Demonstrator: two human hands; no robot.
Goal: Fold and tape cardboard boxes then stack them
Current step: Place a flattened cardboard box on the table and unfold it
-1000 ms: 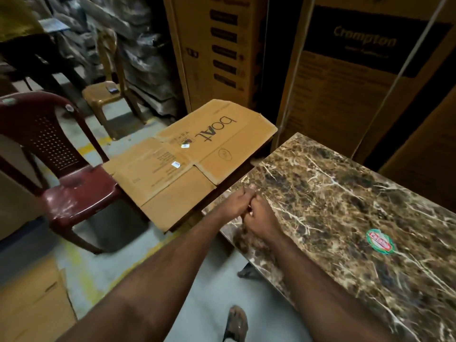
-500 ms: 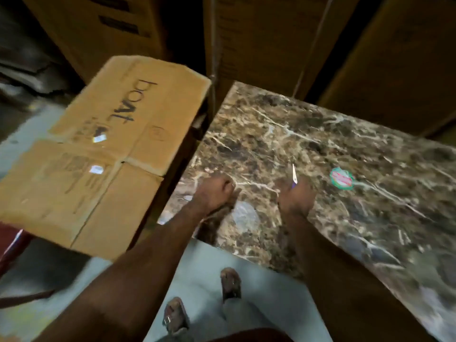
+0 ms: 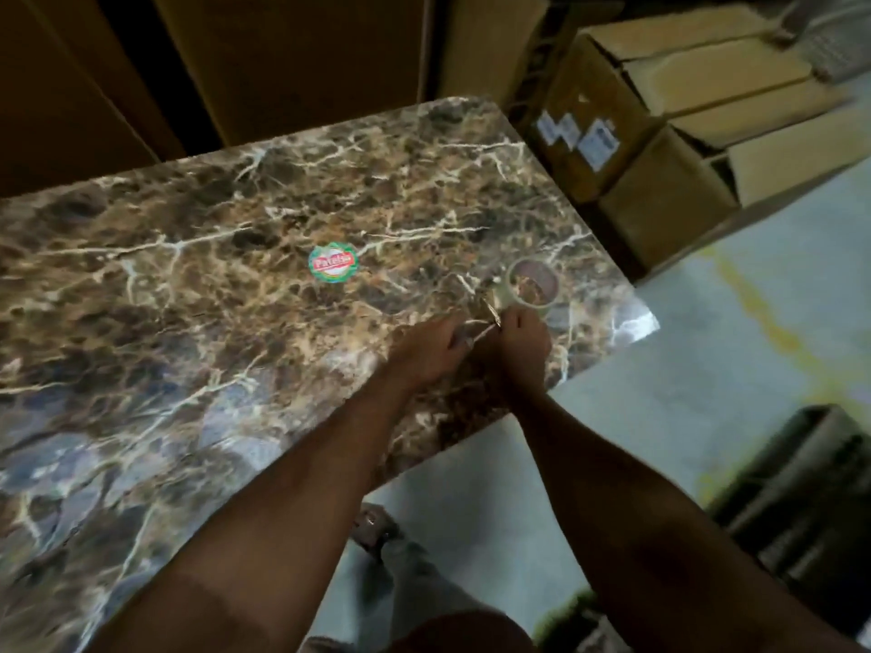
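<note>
Both hands sit close together over the near right part of the brown marble-patterned tabletop (image 3: pixel 198 256), w/ white veins. Left hand (image 3: pixel 426 353) has its fingers curled around a thin, pale, stick-like item (image 3: pixel 485 331); too blurry to tell what it is. Right hand (image 3: pixel 523 341) is curled too, thumb and fingers pinching at the same spot, where a short brownish strip (image 3: pixel 492 309) stands up towards the roll. Can't tell exactly which hand holds the strip. Round roll of clear tape w/ a pale rim (image 3: pixel 532 287) lies flat on the tabletop, just beyond the right hand, near the table's right edge. Red-and-green oval sticker (image 3: pixel 332 262) is stuck mid-table, well left of the roll. Assembled brown cardboard boxes (image 3: pixel 660 134) w/ white labels are stacked on the floor beyond the table's right corner. Tall brown cartons (image 3: pixel 292 58) stand behind the table. A sandalled foot (image 3: pixel 374 523) shows on the grey floor below.
</note>
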